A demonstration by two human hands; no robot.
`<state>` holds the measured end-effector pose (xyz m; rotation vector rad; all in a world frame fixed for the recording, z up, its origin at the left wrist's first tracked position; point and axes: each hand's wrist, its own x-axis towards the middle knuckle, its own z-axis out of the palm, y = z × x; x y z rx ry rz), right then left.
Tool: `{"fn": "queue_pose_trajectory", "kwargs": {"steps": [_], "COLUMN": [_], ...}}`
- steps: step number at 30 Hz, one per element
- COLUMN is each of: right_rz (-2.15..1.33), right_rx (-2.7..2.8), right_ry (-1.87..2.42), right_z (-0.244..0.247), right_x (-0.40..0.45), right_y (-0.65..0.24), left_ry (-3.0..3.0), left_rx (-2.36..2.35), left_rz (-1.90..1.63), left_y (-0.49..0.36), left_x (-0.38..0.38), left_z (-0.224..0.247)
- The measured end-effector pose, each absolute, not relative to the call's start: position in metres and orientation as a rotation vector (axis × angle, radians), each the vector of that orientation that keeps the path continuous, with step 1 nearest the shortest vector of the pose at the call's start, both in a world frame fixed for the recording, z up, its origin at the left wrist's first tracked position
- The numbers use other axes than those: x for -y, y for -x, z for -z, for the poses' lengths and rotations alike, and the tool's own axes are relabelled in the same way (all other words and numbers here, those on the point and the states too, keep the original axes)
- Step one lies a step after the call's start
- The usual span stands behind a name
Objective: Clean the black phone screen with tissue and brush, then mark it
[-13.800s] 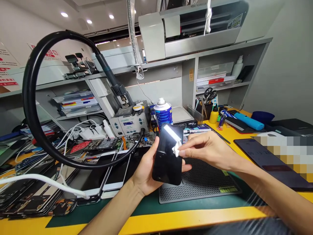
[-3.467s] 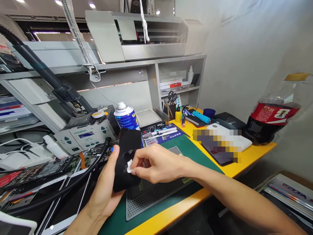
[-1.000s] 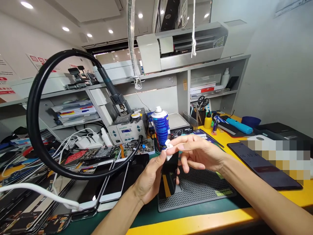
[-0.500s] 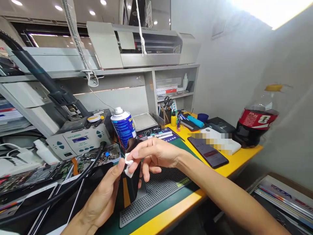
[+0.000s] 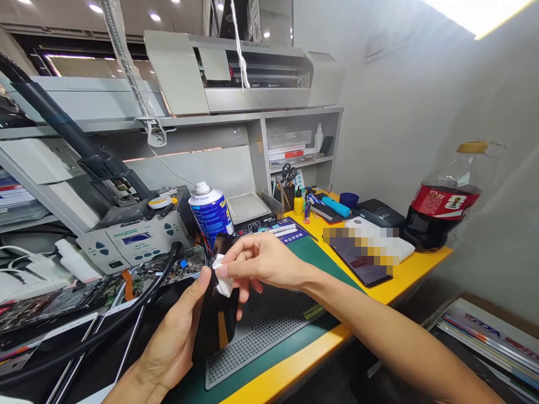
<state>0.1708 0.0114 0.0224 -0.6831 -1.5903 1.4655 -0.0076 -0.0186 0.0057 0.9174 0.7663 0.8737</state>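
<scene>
My left hand (image 5: 168, 336) is closed around the edges of a glossy black phone (image 5: 214, 322), held tilted over the mat with its shiny face toward my right hand. Its thumb lies along the near edge, and a few of its fingertips show at the far edge. Pinched between the thumb and fingers of my right hand (image 5: 259, 261) is a crumpled white tissue (image 5: 224, 285), which rests against the upper part of the phone's face. A yellow reflection shows low on the glossy surface. Part of the phone is hidden behind my hands.
Below the hands lies a grey perforated pad (image 5: 269, 331) on a green mat (image 5: 324, 264). A blue spray can (image 5: 210, 216) stands just behind. To the left are a soldering station (image 5: 135, 241) and a black cable (image 5: 155, 292). Another phone (image 5: 370, 272) and a cola bottle (image 5: 440, 207) are on the right.
My right hand has shifted slightly left with the tissue, which now lies more spread against the phone's face. The phone has turned a little in my left hand.
</scene>
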Motion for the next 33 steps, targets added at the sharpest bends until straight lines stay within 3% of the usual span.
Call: {"fn": "queue_pose_trajectory", "kwargs": {"steps": [4,18,33], "right_rz": [-1.438,-1.880,-1.900], "right_rx": [1.547,1.095,0.910], "right_ry": [0.652,0.537,0.593], "right_z": [-0.023,-0.030,-0.026], "right_x": [-0.011,-0.022,-0.028], "right_y": [-0.171,-0.190,-0.187], "left_ry": [-0.841,-0.750,-0.812], "left_rx": [-0.769,-0.510,-0.483], "left_rz": [-0.866,-1.025,-0.890], "left_y": [0.008,0.015,0.017], "left_x": [0.017,0.016,0.016], "left_z": [-0.005,-0.008,-0.007]}}
